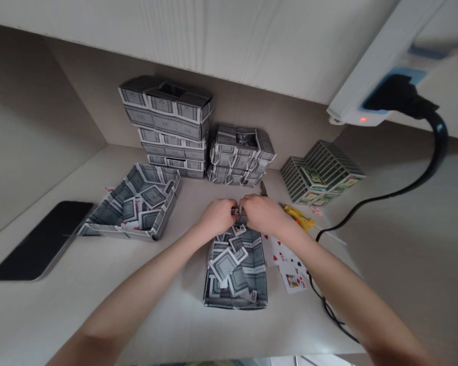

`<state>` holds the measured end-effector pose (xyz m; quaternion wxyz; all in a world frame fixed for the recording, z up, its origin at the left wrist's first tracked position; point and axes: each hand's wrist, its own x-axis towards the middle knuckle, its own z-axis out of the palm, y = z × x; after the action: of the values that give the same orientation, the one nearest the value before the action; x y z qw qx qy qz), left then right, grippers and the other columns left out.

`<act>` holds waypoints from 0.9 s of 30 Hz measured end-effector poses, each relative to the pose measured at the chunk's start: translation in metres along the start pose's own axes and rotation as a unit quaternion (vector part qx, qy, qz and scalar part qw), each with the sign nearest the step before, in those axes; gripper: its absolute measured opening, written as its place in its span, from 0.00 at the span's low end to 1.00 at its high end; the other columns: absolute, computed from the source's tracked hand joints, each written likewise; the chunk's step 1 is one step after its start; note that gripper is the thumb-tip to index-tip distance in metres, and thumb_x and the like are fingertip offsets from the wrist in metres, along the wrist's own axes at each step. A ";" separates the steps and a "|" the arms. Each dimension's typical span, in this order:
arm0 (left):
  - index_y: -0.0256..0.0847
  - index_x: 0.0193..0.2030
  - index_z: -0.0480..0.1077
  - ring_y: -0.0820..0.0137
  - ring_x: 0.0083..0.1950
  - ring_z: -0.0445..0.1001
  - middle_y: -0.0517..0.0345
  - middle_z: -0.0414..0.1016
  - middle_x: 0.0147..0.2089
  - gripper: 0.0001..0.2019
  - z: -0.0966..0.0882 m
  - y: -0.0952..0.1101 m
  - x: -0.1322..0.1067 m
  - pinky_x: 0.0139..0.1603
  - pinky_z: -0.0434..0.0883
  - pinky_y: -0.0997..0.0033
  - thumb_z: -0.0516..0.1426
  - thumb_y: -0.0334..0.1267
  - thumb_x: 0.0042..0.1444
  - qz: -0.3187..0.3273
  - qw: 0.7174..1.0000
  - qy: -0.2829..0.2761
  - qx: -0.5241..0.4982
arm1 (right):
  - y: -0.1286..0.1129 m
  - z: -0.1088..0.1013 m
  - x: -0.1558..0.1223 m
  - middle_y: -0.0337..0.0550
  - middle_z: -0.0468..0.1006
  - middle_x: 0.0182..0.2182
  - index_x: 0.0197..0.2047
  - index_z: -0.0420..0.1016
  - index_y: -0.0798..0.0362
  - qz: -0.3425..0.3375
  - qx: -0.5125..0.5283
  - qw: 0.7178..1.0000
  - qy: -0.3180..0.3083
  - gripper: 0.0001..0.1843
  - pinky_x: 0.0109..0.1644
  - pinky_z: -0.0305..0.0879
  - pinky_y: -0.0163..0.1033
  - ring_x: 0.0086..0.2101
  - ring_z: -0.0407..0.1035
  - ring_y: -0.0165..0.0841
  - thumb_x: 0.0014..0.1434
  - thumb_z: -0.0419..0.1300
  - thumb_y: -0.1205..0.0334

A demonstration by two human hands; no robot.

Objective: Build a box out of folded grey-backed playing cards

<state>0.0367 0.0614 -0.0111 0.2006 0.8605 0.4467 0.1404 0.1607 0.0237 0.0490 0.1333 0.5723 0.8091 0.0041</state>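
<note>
My left hand (220, 216) and my right hand (265, 213) meet over the far end of an open box (262, 284) built from folded playing cards. Their fingers are closed in a pinch on a small playing card (242, 217), mostly hidden by the fingertips. Loose playing cards (226, 263), most of them grey-backed, lie inside the box below. More playing cards (294, 279), face up, lie on the table beside my right forearm. Just past my right hand is a yellow-handled tool (299, 217), partly hidden.
A larger card tray (156, 230) with loose cards and a black phone (41, 241) lie at left. Stacked card boxes (168, 117), a smaller stack (242, 152) and green-striped boxes (320, 170) stand behind. A black cable (381, 197) runs down from a power strip (366, 96).
</note>
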 end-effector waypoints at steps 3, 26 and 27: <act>0.40 0.34 0.71 0.64 0.36 0.73 0.52 0.76 0.34 0.08 0.001 0.000 0.000 0.32 0.64 0.72 0.55 0.38 0.46 0.000 1.000 0.002 0.016 | -0.002 0.004 0.002 0.55 0.72 0.38 0.39 0.69 0.60 -0.007 -0.005 1.000 0.013 0.13 0.39 0.60 0.38 0.39 0.67 0.40 0.49 0.51 0.71; 0.43 0.39 0.69 0.67 0.37 0.73 0.58 0.76 0.37 0.11 0.001 0.001 -0.001 0.35 0.65 0.74 0.56 0.33 0.45 0.004 0.998 0.033 -0.056 | 0.029 0.008 -0.002 0.44 0.74 0.28 0.36 0.66 0.54 -0.014 0.114 0.993 0.026 0.07 0.28 0.49 0.31 0.30 0.67 0.32 0.53 0.50 0.67; 0.42 0.39 0.69 0.67 0.37 0.73 0.58 0.76 0.37 0.11 0.001 0.001 -0.001 0.35 0.66 0.74 0.56 0.32 0.45 0.003 0.997 0.035 -0.064 | 0.029 0.008 -0.002 0.44 0.74 0.28 0.37 0.66 0.54 -0.015 0.102 0.994 0.028 0.07 0.27 0.48 0.31 0.30 0.67 0.32 0.53 0.50 0.67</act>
<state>0.0369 0.0599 -0.0116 0.2390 0.8419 0.4411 0.1989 0.1898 0.0305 0.0461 0.0512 0.5701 0.8175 -0.0645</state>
